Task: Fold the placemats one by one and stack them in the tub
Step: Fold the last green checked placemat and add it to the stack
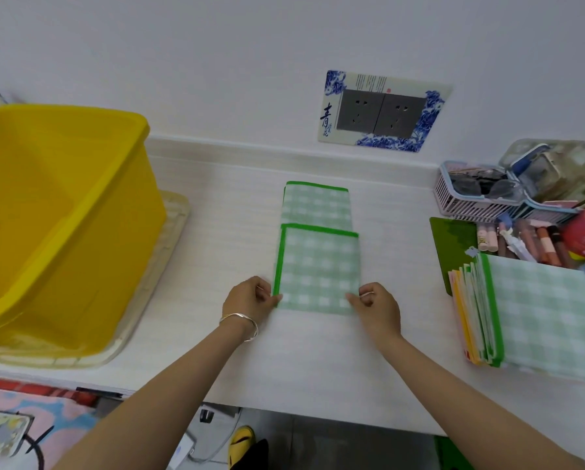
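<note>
A green checked placemat (318,262) with a bright green border lies on the white table, its near part doubled over so the upper layer covers part of the lower one. My left hand (250,298) pinches its near left corner. My right hand (375,305) pinches its near right corner. The yellow tub (80,205) stands at the left on a clear tray and looks empty. A stack of placemats (528,317), green checked one on top, lies at the right.
A pink basket (467,195) with glasses, a clear case and a tray of small tubes (528,239) crowd the back right. A wall socket plate (382,111) is behind. The table's front edge runs below my forearms.
</note>
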